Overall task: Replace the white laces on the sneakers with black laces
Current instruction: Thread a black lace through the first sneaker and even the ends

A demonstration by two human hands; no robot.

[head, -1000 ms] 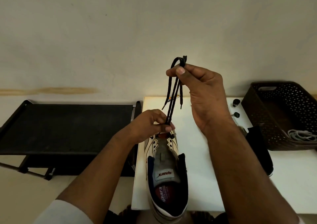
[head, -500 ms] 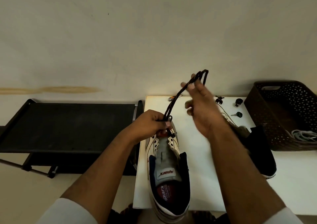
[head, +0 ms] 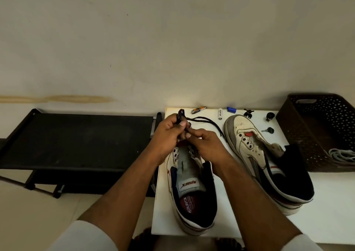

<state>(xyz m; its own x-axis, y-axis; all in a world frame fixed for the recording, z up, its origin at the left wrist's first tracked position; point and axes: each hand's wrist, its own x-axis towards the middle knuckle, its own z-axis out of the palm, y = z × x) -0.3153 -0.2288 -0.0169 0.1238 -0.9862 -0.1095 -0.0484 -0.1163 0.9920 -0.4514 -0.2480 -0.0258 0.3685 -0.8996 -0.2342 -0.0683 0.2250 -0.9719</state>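
Our fingers [head: 182, 124] on the left hand [head: 167, 133] curl round a bunched loop of the black lace [head: 203, 119], and the right hand [head: 206, 145] pinches the same lace just beside them, both hands meeting over the toe of the near sneaker [head: 192, 189]. Which eyelet the lace enters we cannot tell, as our hands cover that part.

The largest thing beside us is the black rack [head: 76, 141], standing left of the white bench [head: 326, 202] and close against its left edge. On the bench's far right corner sits a dark perforated basket [head: 299, 135], with pale grey-white laces [head: 342, 154] lying in its near corner.

The near sneaker is white with a grey tongue and dark collar, toe pointing away from us, its heel at the bench's front edge. The second sneaker [head: 257, 154] lies to its right, unlaced, angled with its scuffed toe toward the far edge; a strip of bare bench runs between the two. The lace's free ends trail rightward across the bench toward that toe.

Along the far edge lie small items: a nail clipper [head: 198, 110], a battery [head: 220, 114], a blue cap [head: 231, 109] and a key [head: 268, 130].
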